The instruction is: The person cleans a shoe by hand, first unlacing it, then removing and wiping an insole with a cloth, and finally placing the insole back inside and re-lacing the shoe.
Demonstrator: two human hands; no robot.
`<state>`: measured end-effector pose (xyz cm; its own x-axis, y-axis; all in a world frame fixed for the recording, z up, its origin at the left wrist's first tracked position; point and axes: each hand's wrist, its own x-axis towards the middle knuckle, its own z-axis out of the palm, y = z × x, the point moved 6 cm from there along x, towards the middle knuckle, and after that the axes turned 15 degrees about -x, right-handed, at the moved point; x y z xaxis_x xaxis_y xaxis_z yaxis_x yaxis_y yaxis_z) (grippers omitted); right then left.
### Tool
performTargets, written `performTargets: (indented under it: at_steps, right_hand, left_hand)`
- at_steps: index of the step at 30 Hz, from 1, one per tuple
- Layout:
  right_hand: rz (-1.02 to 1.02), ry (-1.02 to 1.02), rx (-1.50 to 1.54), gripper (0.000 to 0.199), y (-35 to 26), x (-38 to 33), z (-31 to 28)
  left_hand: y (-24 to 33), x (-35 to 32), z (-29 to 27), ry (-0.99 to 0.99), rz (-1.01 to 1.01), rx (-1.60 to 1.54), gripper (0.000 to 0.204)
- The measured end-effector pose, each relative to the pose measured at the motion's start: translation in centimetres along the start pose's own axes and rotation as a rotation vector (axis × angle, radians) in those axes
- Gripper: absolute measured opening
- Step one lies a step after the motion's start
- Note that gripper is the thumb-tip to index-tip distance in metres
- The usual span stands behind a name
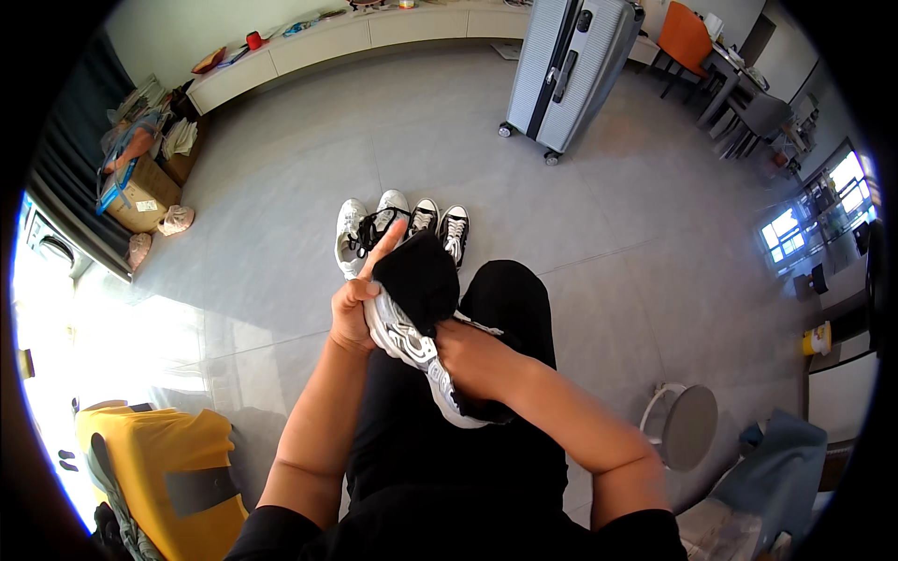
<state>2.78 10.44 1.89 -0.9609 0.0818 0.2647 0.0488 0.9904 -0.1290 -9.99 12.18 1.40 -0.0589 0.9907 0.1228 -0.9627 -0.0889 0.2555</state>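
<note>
Above my lap, my left hand [352, 316] grips a white and silver sneaker [400, 337] by its side, thumb and index finger spread along it. A broad black piece [417, 279] stands up over the sneaker; I cannot tell whether it is its tongue or a separate cloth. My right hand [460, 355] reaches into the shoe's opening, its fingers hidden. On the floor just beyond stand a pair of white sneakers [350, 227], with black laces showing on one, and a pair of black canvas sneakers [456, 227] with white toes and laces.
A silver suitcase [572, 79] stands upright ahead on the grey tiles. A low cabinet [323, 45] lines the far wall. At left are a cardboard box [145, 194] and a yellow-draped item [159, 467]; at right, a round stool [689, 427] and blue cloth [776, 477].
</note>
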Motion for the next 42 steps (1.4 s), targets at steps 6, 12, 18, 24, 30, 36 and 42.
performTargets:
  at_steps: [6,12,18,24,30,36,42]
  right_hand:
    - [0.024,-0.231,0.032,0.03,-0.1,-0.4,0.3]
    - [0.099,-0.158,0.031,0.037,-1.5,-3.8,2.0]
    - [0.332,0.092,-0.153,0.037,-0.6,-3.4,2.6]
    - [0.422,-0.245,-0.229,0.035,0.3,-2.3,2.5]
    - [0.342,-0.054,-0.352,0.02,1.3,-1.8,2.4]
    - [0.269,-0.146,-0.426,0.009,1.1,-0.8,2.6]
    - [0.31,-0.246,-0.232,0.01,1.6,-0.4,2.8]
  left_hand:
    - [-0.9,0.0,-8.1,0.123,-0.093,-0.021,0.075]
    - [-1.8,-0.4,-11.3,0.184,-0.047,-0.057,0.069]
    - [-2.5,-0.4,-9.8,0.177,-0.079,-0.054,0.066]
    - [-2.2,-0.9,-7.4,0.276,-0.032,-0.085,0.056]
    - [-2.3,-1.0,-7.3,0.288,-0.053,-0.079,0.055]
    - [-2.4,-1.1,-7.2,0.257,-0.023,-0.116,0.057]
    - [-2.8,-1.3,-7.3,0.232,-0.038,-0.13,0.059]
